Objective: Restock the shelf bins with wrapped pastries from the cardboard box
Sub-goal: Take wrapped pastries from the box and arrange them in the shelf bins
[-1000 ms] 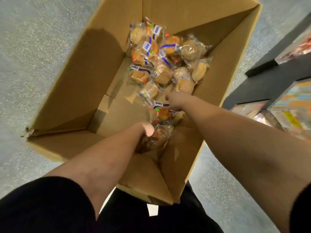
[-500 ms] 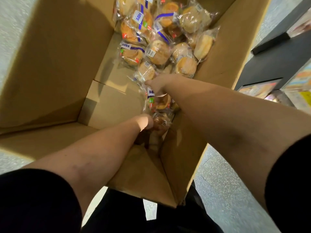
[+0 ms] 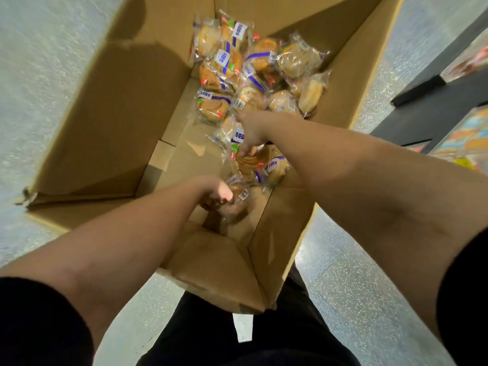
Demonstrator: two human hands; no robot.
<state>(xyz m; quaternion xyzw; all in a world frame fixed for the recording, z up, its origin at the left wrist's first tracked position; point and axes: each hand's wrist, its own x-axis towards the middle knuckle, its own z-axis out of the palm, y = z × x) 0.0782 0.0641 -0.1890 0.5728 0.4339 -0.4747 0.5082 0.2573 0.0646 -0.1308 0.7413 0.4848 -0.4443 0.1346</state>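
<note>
The cardboard box [image 3: 111, 122] stands open on the speckled floor [image 3: 369, 299], and both bare arms of the person reach down into it. The wrapped pastries [image 3: 253, 72] lie in a loose pile on the bottom of the box, mostly at the far side, in clear wrappers with blue and white labels.

The left hand [image 3: 216, 192] is low at the near side of the box. Its fingers are curled round a wrapped pastry [image 3: 239, 199] and grip it; the wrapper with a small barcode label shows just beside the thumb. How many pastries this hand holds, one cannot tell, because the hand hides what is under it.

The right hand [image 3: 252, 130] is further in, at the near edge of the pile. Its fingers point downward and pinch the wrapper of another pastry [image 3: 247, 161], which hangs just under the hand. A pastry with a blue label [image 3: 276, 167] lies touching it on the right.

At the right edge, dark shelves [image 3: 412, 107] with colourful packages [image 3: 464, 138] are blurred. The person wears black sleeves [image 3: 39, 320] and black trousers.
</note>
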